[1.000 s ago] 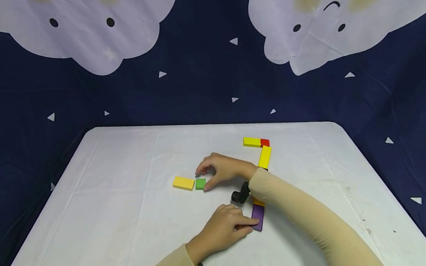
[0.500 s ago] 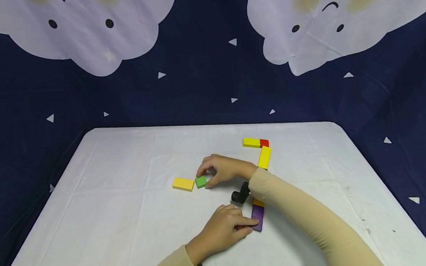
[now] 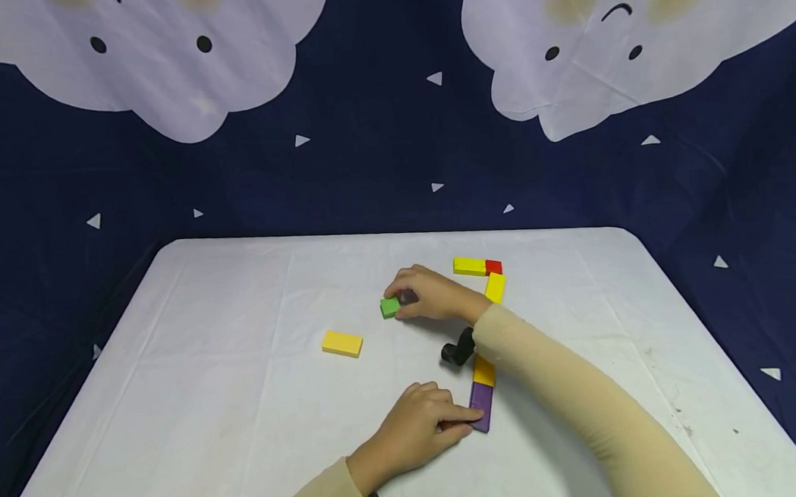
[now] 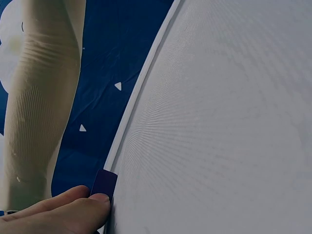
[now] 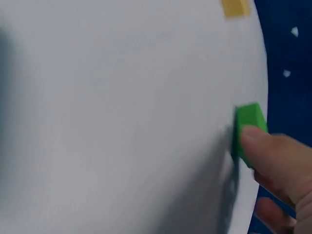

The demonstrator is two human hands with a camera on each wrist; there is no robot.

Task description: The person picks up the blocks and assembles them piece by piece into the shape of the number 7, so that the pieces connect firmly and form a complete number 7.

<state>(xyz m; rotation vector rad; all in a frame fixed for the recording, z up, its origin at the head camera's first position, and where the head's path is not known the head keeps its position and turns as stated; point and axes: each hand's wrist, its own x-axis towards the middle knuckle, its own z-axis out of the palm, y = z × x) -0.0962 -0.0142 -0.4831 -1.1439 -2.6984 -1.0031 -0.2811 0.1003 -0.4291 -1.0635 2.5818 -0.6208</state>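
Observation:
My right hand [image 3: 431, 296] pinches a small green block [image 3: 389, 307] between thumb and fingers, low over the white table. The right wrist view shows the thumb on one face of that green block [image 5: 250, 117]. Lower down, the straight index finger of my left hand [image 3: 418, 422] rests on a flat purple block [image 3: 481, 397], with the thumb at its near left corner. In the left wrist view the thumb partly covers this purple block [image 4: 104, 183]. An orange-yellow block [image 3: 484, 371] adjoins the purple one's far end. The right sleeve hides whatever lies beyond it.
At the back, a yellow block [image 3: 470, 266] meets a red one [image 3: 493, 267], with another yellow block [image 3: 495, 286] just below. A loose yellow block [image 3: 341, 344] lies left of my hands. The white table [image 3: 175, 414] ends at a dark blue curtain [image 3: 366, 174].
My right hand has closed on the green block and carried it away from the loose yellow block, toward the back and slightly right. My left hand has stayed on the purple block.

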